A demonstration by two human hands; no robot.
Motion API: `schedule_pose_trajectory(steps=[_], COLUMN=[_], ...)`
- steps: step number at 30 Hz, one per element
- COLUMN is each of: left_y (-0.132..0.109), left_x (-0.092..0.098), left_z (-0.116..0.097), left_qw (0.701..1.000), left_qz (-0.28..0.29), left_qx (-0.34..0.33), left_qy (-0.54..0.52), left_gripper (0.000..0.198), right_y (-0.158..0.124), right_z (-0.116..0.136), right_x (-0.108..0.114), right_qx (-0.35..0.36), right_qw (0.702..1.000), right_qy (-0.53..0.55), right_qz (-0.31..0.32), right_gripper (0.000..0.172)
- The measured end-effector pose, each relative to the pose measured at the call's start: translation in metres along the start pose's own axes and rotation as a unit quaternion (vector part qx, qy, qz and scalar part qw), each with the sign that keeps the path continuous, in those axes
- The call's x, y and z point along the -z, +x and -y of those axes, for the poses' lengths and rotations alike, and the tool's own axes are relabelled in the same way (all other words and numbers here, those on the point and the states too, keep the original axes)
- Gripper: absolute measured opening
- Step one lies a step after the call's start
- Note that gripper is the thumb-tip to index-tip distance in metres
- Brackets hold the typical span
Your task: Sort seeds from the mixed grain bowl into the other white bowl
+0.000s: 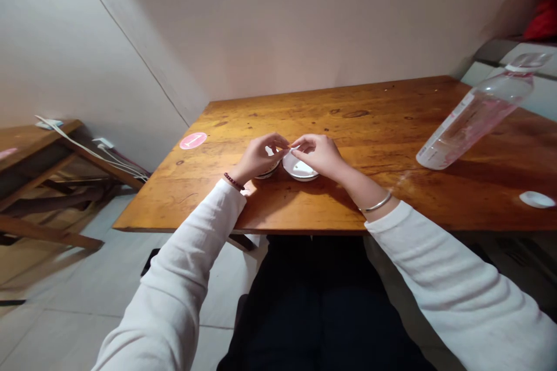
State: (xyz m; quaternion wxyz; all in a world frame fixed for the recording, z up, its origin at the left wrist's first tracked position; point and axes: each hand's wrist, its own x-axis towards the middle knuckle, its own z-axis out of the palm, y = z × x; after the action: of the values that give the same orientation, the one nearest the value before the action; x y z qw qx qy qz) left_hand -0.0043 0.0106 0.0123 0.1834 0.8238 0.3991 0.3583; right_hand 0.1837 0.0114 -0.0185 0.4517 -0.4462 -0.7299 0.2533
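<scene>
Both hands meet over two small bowls, their fingertips nearly touching. My left hand (260, 156) is closed in a pinch above the left bowl (271, 171), which it mostly covers. Thumb and fingers of my right hand (322, 154) also pinch together, over the edge of the white right bowl (301, 175). Whatever lies between the fingertips is too small to name. A few tiny pale bits show inside the right bowl. The contents of the left bowl are largely hidden.
A clear plastic bottle (474, 119) stands on the wooden table (243, 211) at the right, near a white cap (536, 200). A round pink sticker (193, 140) marks the table's left side. White cables (82, 147) run by another table at the far left. The wall rises behind.
</scene>
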Motion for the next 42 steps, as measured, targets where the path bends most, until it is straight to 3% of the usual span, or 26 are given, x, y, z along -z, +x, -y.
schedule_pose_trajectory(steps=[6, 18, 30, 42], left_y=[0.0, 0.0, 0.0, -0.001], left_x=[0.002, 0.002, 0.002, 0.0], left_z=[-0.003, 0.004, 0.008, 0.01], left_qw=[1.0, 1.0, 0.998, 0.998], left_qz=[0.025, 0.013, 0.055, 0.045], left_qx=[-0.001, 0.001, 0.004, 0.004], left_qy=[0.0, 0.008, 0.024, 0.053], left_gripper=[0.023, 0.03, 0.033, 0.026], right_y=[-0.001, -0.004, -0.002, -0.003], right_z=[0.002, 0.009, 0.002, -0.001], right_x=[-0.001, -0.001, -0.002, -0.003], right_qx=[0.002, 0.004, -0.011, -0.019], right_qw=[1.0, 1.0, 0.999, 0.999], right_qy=[0.0, -0.004, 0.029, 0.005], right_qz=[0.002, 0.001, -0.007, 0.05], right_gripper=[0.018, 0.018, 0.02, 0.016])
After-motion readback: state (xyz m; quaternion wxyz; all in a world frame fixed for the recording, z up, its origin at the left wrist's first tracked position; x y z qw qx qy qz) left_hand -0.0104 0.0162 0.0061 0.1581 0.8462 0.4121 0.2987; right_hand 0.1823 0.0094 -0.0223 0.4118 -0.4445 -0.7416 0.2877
